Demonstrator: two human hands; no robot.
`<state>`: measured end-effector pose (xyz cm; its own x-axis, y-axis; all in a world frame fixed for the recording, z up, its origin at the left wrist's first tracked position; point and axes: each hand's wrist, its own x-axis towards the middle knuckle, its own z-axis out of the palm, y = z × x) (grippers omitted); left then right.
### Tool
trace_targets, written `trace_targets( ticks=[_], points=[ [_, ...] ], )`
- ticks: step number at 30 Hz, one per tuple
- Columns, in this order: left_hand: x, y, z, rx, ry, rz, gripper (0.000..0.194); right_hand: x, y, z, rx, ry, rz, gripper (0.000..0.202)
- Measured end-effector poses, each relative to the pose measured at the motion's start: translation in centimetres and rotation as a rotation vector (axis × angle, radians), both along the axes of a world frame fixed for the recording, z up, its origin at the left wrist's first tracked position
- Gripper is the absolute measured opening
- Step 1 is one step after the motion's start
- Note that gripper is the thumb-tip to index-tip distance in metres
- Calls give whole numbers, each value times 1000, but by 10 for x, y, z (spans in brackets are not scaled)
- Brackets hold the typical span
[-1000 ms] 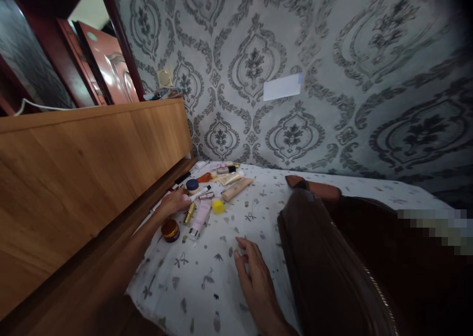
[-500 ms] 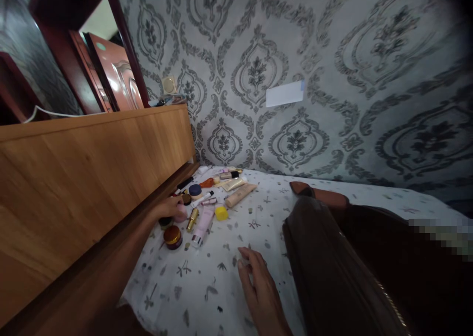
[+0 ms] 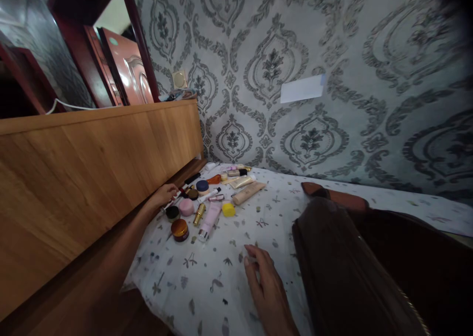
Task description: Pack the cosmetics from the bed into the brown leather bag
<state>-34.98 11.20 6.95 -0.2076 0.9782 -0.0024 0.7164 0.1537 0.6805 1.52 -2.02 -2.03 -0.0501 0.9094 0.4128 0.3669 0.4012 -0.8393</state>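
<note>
My left hand (image 3: 165, 195) is at the edge of the bed beside the wooden panel, fingers curved and slightly apart, close to slim red and white cosmetic items partly hidden by it. Nearby stand a pink jar (image 3: 186, 207), a dark-lidded jar (image 3: 172, 213), an amber jar (image 3: 180, 230) and a small brown-lidded pot (image 3: 192, 194). A gold lipstick tube (image 3: 199, 214) and a pale pink squeeze tube (image 3: 210, 221) lie to their right. Lower down, my right hand (image 3: 266, 284) rests on the patterned sheet, thumb apart from the fingers, holding nothing.
Farther back lie a navy-lidded jar (image 3: 202, 187), a yellow block-like item (image 3: 228, 209), a beige tube (image 3: 249, 193) and several other cosmetics. The wooden panel (image 3: 111, 153) borders the bed on the left. Dark-clothed legs (image 3: 332, 257) occupy the right; patterned wallpaper stands behind.
My left hand has let go of the pink jar and moved up and left of it, toward the panel. My right hand stays on the sheet. The view has shifted slightly.
</note>
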Motion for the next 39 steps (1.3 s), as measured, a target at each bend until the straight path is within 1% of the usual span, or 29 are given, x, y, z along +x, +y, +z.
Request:
trace_targets(
  ticks=[7,12,15,18,21,24,26,27,30,32,35,39],
  points=[
    [4,-15,1,-20,67,-9,25,1,-1,3,-31,13,18,30],
    [12,-32,8,68,204,-49,25,0,-3,9,-65,6,32,32],
    [25,-52,15,125,276,-116,28,-1,-4,12,-61,10,37,32],
    [44,-75,20,138,321,-210,32,-1,-4,10,-59,1,40,31],
    [63,-97,22,72,431,-310,35,-2,-3,5,-37,7,11,31],
    [75,-111,17,-1,493,-324,46,-3,-2,-2,-8,10,-14,30],
    [76,-115,11,-39,499,-307,58,-4,-1,-6,12,1,-28,30],
    [75,-116,7,-58,500,-305,60,-4,-1,-8,26,-2,-41,30],
    [68,-115,-3,-64,467,-308,58,-6,-1,-11,70,4,-69,29],
    [65,-113,-6,-44,438,-309,56,-7,0,-13,88,13,-74,28],
    [67,-113,-5,-23,408,-310,53,-7,-1,-12,84,22,-67,28],
    [84,-110,1,40,267,-341,54,-4,-4,-2,42,44,-7,28]
  ],
)
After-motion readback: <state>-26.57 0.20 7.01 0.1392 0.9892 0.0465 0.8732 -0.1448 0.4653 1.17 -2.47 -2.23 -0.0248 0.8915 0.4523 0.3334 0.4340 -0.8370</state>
